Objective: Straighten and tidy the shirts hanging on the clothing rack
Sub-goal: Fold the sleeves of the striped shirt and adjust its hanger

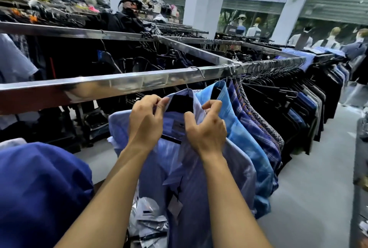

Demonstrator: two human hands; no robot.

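A light blue-violet shirt [199,178] hangs on a black hanger from the shiny steel rail [111,83] in front of me. My left hand [146,122] pinches the left side of its collar. My right hand [205,126] grips the right side of the collar, thumb on the inside. Right behind it hangs a bright blue shirt [245,140], then plaid and patterned shirts [256,124], then a long row of dark shirts [294,104] packed along the rail to the right.
A dark blue garment [39,188] fills the lower left. Plastic-wrapped items [149,222] lie below the shirt. More racks of dark clothes [123,56] stand behind the rail. A grey floor aisle [318,178] runs on the right, with mannequins [253,28] at the back.
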